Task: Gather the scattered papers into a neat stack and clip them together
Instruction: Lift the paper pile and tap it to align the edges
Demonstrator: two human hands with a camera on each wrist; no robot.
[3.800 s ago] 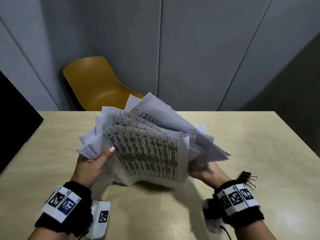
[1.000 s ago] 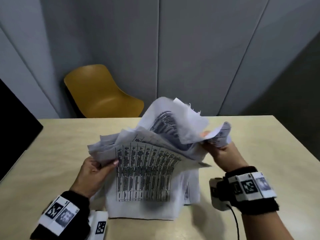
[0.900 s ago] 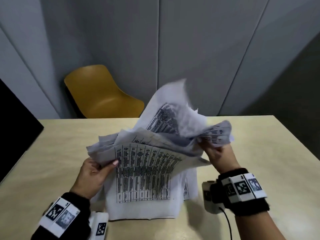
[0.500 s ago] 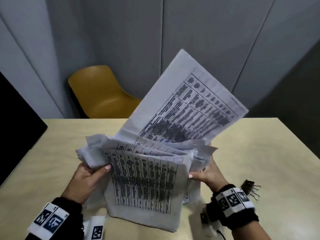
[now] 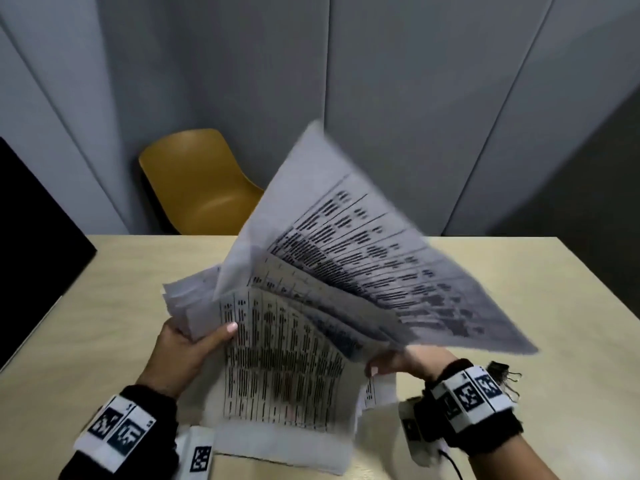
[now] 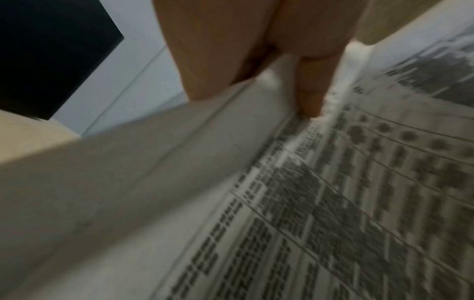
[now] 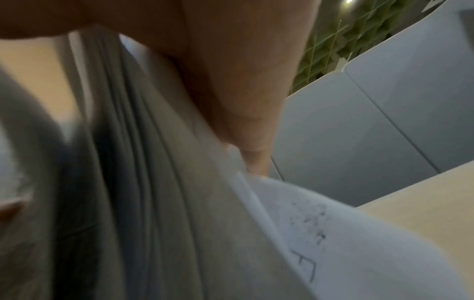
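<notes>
Here the papers, a loose and uneven bundle of printed table sheets, are held upright between both hands above the pale wooden surface, their lower edge at or just above it near the person. The left hand grips the bundle's left edge, thumb laid across the front sheet and fingers curled behind; the left wrist view shows a fingertip pressing on the printed page at the edge of the stack. The right hand holds the right edge low down, fingers curled round the sheets, and in the right wrist view the layered paper edges run along beside the fingers. One top sheet stands apart from the rest, fanned up and tilted toward the right, its outline blurred. Other sheets splay out behind it at differing angles, so the corners do not line up.

A black binder clip lies on the surface just beyond the right wrist band, apart from the papers. A mustard-yellow chair stands behind the far edge of the surface, against grey wall panels. A dark panel fills the left side
</notes>
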